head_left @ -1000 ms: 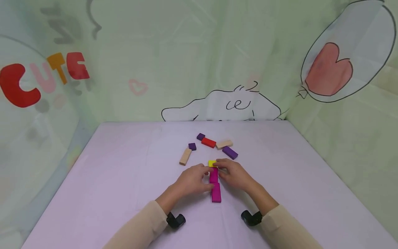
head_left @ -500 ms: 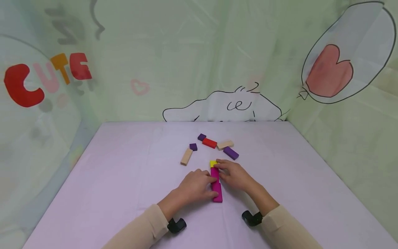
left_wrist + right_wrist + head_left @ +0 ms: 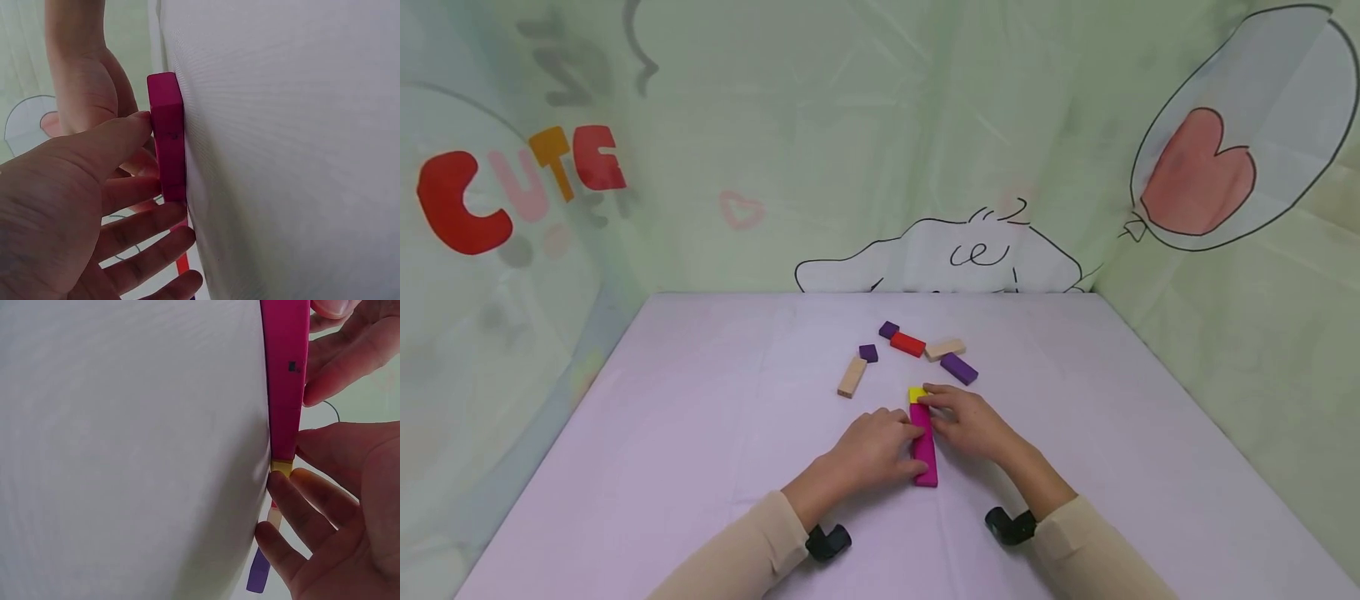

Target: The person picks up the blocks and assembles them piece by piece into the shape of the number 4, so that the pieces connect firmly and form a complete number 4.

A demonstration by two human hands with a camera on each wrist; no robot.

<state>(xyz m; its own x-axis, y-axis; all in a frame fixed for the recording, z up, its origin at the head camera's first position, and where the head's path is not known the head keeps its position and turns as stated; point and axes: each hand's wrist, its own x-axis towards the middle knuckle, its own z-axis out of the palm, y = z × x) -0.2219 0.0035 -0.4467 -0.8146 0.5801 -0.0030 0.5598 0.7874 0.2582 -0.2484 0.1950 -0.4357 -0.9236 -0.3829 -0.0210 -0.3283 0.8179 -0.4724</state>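
Observation:
Two magenta blocks [image 3: 925, 451] lie end to end in a straight line on the table, with a small yellow block [image 3: 916, 394] at their far end. My left hand [image 3: 868, 447] comes in from the left, its thumb and a finger touching the magenta blocks at two spots. In the left wrist view its other fingers stretch along beside the blocks. Opposite, my right hand [image 3: 973, 423] touches the yellow block with its fingertips. The right wrist view has its thumb against the side of the magenta row [image 3: 287, 394].
Behind the hands lie a purple block [image 3: 958, 368], a red block [image 3: 907, 344], two plain wooden blocks [image 3: 852, 377] and two small dark purple blocks [image 3: 868, 353], in a loose arc. A printed cloth wall [image 3: 850, 125] rises at the table's back edge.
My left hand has drawn slightly nearer the body and its fingers now rest on the magenta blocks. The two magenta blocks, offset before, now line up. My right hand has barely moved.

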